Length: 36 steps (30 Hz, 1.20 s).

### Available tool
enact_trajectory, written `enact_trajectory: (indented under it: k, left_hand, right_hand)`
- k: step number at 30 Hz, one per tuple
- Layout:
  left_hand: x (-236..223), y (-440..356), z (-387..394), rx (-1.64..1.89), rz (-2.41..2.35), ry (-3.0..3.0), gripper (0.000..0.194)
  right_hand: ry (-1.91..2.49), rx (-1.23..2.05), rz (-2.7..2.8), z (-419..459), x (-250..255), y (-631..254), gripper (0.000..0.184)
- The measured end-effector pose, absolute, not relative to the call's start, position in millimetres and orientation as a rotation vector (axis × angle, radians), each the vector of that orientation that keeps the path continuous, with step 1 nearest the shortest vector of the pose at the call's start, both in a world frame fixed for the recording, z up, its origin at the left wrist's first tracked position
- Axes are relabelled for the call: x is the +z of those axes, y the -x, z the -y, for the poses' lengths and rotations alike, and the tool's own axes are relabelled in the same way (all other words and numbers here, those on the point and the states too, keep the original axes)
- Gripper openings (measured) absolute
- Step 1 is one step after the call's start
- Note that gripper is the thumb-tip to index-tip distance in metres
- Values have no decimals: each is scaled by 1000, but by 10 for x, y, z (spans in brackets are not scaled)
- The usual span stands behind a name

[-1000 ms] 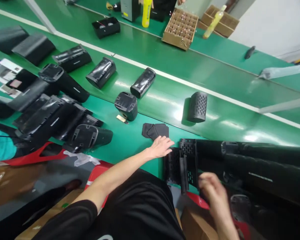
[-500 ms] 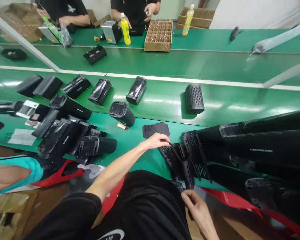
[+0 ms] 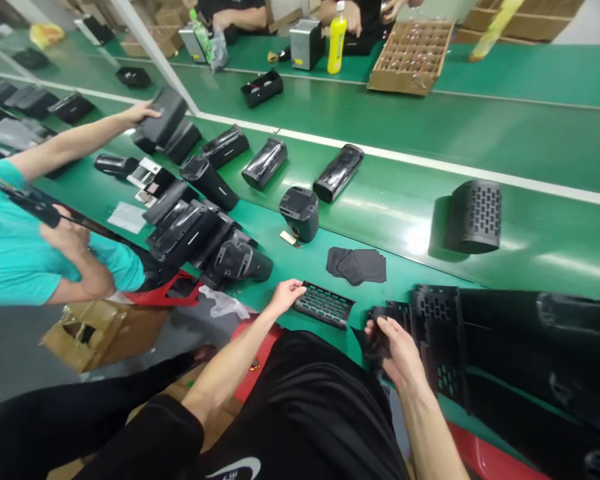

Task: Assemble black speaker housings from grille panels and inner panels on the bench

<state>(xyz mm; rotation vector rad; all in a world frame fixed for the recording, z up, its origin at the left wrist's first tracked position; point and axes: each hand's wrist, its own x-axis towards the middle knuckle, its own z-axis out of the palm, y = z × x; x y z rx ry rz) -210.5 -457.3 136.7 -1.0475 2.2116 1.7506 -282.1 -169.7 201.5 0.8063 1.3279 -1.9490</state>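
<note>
My left hand (image 3: pixel 286 295) pinches the left end of a black perforated grille panel (image 3: pixel 325 307), which lies low over the green table in front of me. To its right, my right hand (image 3: pixel 400 343) is closed on a dark, thin, sheet-like piece (image 3: pixel 373 345), its shape partly hidden by the fingers. Just beyond that hand are more black perforated panels (image 3: pixel 437 313). A small pile of flat black sheets (image 3: pixel 357 265) rests on the table past the grille panel.
Black casings (image 3: pixel 265 163) lie along the green belt, with one perforated casing (image 3: pixel 475 217) at the right. Large black casings (image 3: pixel 520 333) crowd the right side. At the left, a co-worker's hand (image 3: pixel 143 113) grips a casing. Across the belt stands a divided carton (image 3: pixel 410 57).
My view has swung left. The grille panel now lies flat in front of me, held by my left hand. My right hand has risen from my lap and grasps a dark piece. A co-worker's arm has appeared.
</note>
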Motion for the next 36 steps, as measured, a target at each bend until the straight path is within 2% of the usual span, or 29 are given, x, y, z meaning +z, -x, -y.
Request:
enact_trajectory:
  k: [3, 6, 9, 12, 17, 22, 29, 32, 36]
  left_hand:
    - [1480, 2021, 4484, 1687, -2362, 1180, 31]
    - [1656, 2012, 4362, 1867, -2462, 987, 56]
    - [1722, 2075, 4229, 2257, -1974, 567, 74]
    - [1681, 2133, 4173, 2366, -1522, 588, 62]
    - [1625, 2114, 4259, 2314, -1466, 897, 55]
    - [1574, 2113, 4367, 2126, -1595, 931, 53]
    - [1576, 2147, 4473, 1421, -2274, 785, 25]
    - [1598, 2104, 4437, 1270, -2415, 794, 27]
    - [1530, 2039, 4430, 857, -2716, 793, 38]
  right_hand:
    - [-884, -1917, -1171, 2032, 1949, 3004, 28]
    - [-831, -1870, -1085, 2232, 1958, 3061, 17]
    - [-777, -1876, -947, 2291, 2014, 3062, 20]
    - [-708, -1921, -940, 2254, 1999, 3055, 24]
    - [-691, -1850, -1326, 2156, 1769, 2961, 45]
    - [-686, -1768, -1468, 2134, 1578, 2826, 60]
    - [-558, -1532, -1890, 2139, 1302, 2800, 62]
    - [-430, -1350, -2109, 2138, 1217, 2813, 58]
    - [-257, -1110, -2314, 2107, 1225, 2823, 55]
